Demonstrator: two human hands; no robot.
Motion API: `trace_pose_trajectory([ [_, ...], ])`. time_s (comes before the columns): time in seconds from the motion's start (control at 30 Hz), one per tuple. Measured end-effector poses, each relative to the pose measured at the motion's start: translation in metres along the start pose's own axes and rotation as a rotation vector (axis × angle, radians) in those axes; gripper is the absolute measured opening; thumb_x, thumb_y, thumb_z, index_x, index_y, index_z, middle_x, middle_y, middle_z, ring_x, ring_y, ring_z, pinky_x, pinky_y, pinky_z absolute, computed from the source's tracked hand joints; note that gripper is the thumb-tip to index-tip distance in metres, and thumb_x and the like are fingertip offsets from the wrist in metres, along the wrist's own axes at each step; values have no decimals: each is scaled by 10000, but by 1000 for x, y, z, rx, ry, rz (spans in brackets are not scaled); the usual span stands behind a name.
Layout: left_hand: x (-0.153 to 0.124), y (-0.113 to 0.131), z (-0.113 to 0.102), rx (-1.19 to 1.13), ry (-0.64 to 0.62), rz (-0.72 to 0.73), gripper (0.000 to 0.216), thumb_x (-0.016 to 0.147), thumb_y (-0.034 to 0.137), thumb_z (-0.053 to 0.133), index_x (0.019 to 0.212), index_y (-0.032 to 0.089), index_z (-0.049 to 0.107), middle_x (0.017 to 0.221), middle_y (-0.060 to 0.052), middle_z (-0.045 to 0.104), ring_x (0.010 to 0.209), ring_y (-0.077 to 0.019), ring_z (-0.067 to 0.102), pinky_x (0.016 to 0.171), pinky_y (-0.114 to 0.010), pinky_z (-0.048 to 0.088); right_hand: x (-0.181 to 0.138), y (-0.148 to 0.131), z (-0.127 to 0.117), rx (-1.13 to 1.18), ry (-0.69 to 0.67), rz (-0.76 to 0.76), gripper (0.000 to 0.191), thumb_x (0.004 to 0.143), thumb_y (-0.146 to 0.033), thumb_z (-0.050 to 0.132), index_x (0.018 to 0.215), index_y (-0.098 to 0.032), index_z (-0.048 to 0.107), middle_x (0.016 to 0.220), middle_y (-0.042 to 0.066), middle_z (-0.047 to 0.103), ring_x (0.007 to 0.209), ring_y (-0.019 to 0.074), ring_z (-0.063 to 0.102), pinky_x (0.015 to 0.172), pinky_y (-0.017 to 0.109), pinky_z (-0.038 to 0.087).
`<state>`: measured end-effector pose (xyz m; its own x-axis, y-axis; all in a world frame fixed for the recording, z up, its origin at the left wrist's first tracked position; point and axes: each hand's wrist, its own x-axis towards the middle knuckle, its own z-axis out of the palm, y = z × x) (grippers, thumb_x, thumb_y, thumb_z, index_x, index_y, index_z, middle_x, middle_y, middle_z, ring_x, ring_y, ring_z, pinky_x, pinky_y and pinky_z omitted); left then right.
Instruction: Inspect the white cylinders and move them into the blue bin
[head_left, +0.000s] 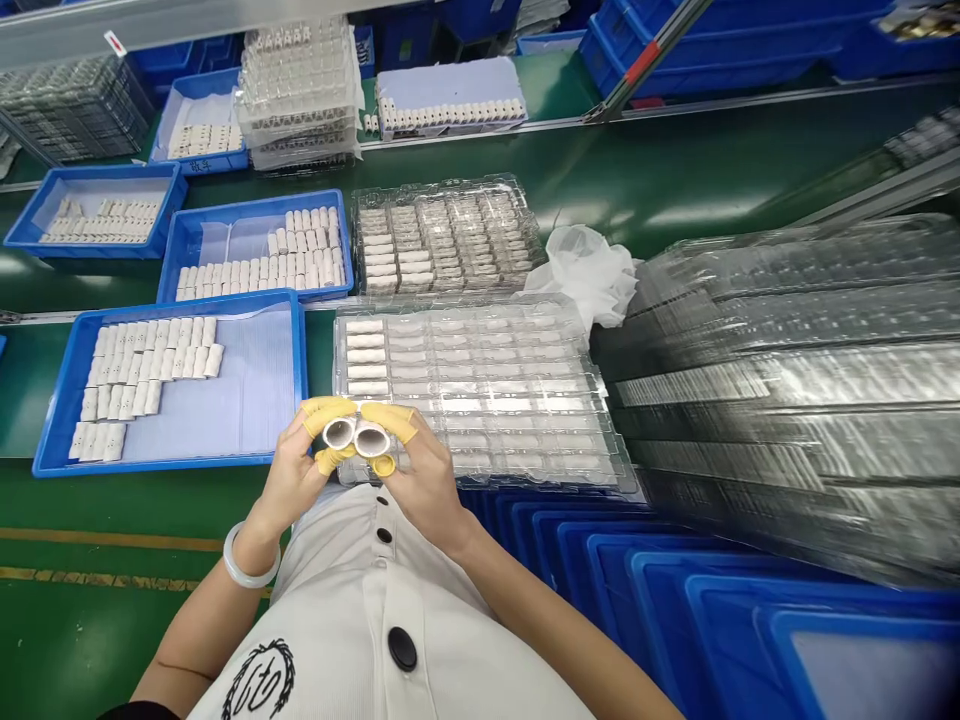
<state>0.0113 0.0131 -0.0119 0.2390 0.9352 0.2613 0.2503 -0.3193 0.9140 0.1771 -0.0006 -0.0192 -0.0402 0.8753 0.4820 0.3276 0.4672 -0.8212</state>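
Observation:
Yellow finger cots cover the fingertips of both hands. My left hand (296, 465) pinches a white hollow tube-shaped part (339, 433) between thumb and fingers. Right beside it, my right hand (421, 465) is closed on a second white hollow tube-shaped part (372, 438). The two parts appear to touch, their open ends facing up toward me. They are held over the near edge of a clear plastic blister tray (465, 385), whose left column carries several white parts. Left of my hands, a blue bin (247, 420) lined with paper holds rows of similar white parts.
More blue bins of white parts (259, 250) stand behind. A second clear tray (450, 235) lies beyond the first, with a crumpled plastic bag (589, 270) beside it. Tall stacks of clear trays (795, 390) rise at right, above blue bins (675, 590) stacked on edge.

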Motion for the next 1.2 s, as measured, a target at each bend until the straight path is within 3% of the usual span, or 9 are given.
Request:
trace_pose_trajectory([
  [0.13, -2, 8, 5, 92, 40, 106, 351, 863, 268, 611, 1215, 274, 601, 1135, -92, 604, 1075, -221, 563, 884, -367, 488, -1, -1, -4, -41, 11, -63, 457, 821, -43, 562, 1216, -273, 560, 1032, 68, 658, 961, 207, 624, 809, 376, 542],
  [0.43, 1, 24, 9, 239, 69, 188, 420, 842, 242, 642, 1252, 306, 578, 1089, -64, 617, 1011, -199, 545, 834, -341, 488, -2, -4, -11, -26, 17, -61, 480, 830, -60, 573, 1252, -286, 537, 1049, 66, 654, 978, 211, 630, 809, 373, 557],
  [0.8, 0, 29, 3, 246, -26, 71, 400, 877, 275, 586, 1277, 284, 573, 1087, -90, 595, 1021, -220, 535, 853, -361, 473, -1, -7, -17, -19, -33, -2, 372, 864, -159, 587, 1217, -271, 564, 1045, 78, 658, 977, 215, 618, 817, 390, 538],
  [0.9, 0, 29, -1, 121, -59, -51, 358, 856, 294, 611, 1211, 241, 620, 1073, -95, 620, 1023, -235, 553, 869, -373, 468, 0, -12, -21, 49, -96, 125, 307, 851, -215, 609, 1156, -258, 608, 992, 69, 666, 927, 218, 609, 809, 398, 526],
  [0.97, 1, 30, -2, -54, -71, -211, 305, 830, 322, 648, 1113, 211, 664, 1021, -85, 646, 950, -220, 589, 816, -341, 485, 3, -17, -25, 192, -166, 307, 306, 829, -262, 640, 1134, -246, 616, 951, 50, 666, 861, 195, 604, 785, 368, 525],
  [1.1, 5, 30, 2, -602, -8, -666, 290, 792, 402, 687, 938, 152, 684, 793, -38, 666, 667, -139, 602, 619, -253, 501, 11, -23, -32, 768, -263, 817, 351, 795, -373, 680, 1095, -208, 600, 934, 39, 664, 747, 142, 612, 666, 283, 534],
  [1.2, 10, 30, 10, -1003, 119, -950, 241, 890, 352, 576, 886, 125, 658, 765, -36, 666, 647, -102, 620, 612, -197, 525, 16, -21, -33, 1136, -267, 1073, 279, 792, -416, 693, 893, -165, 629, 770, 22, 646, 635, 113, 589, 574, 238, 527],
])
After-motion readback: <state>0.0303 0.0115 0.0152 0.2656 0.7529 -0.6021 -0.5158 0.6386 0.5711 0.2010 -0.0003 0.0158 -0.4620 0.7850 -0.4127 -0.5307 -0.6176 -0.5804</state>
